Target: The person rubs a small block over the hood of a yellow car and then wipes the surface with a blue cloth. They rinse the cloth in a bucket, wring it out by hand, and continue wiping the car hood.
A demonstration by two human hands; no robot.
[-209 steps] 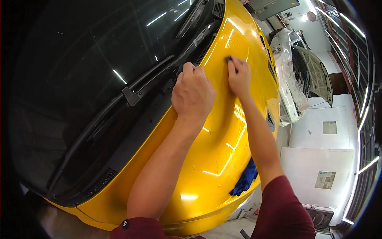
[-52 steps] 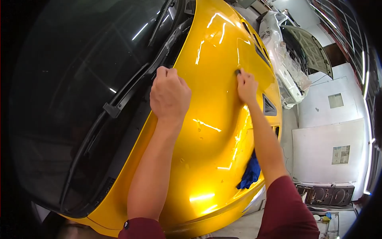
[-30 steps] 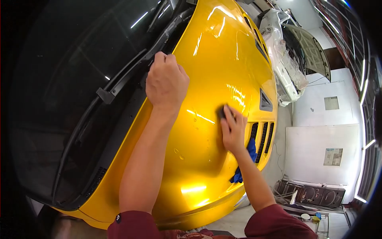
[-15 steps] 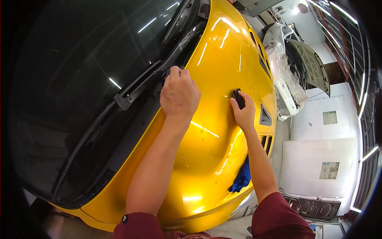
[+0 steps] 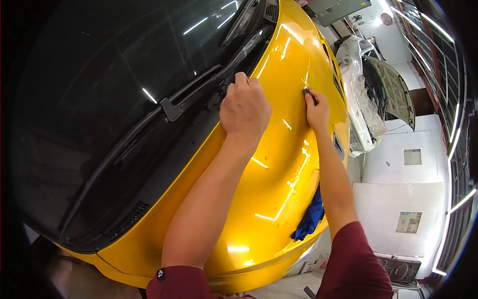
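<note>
A glossy yellow car hood (image 5: 279, 189) spreads beneath both of my hands. My right hand (image 5: 318, 110) pinches a small black block (image 5: 312, 96) against the paint, toward the hood's far side. My left hand (image 5: 245, 107) is closed in a fist at the hood's rear edge, beside the black wiper cowl (image 5: 199, 134). Its curled fingertips point away from me, so what they hold, if anything, is hidden. Bright lamp reflections and a few small marks show on the paint.
A blue cloth (image 5: 308, 217) lies at the hood's front edge, near my right forearm. The wiper arm (image 5: 119, 144) runs along the dark windshield (image 5: 109, 65). Beyond the hood stands a white car (image 5: 361, 94) with its hood (image 5: 391, 89) raised.
My right hand has slid the black block farther away across the hood. The camera view has shifted, and my left hand stays closed near the rear edge.
</note>
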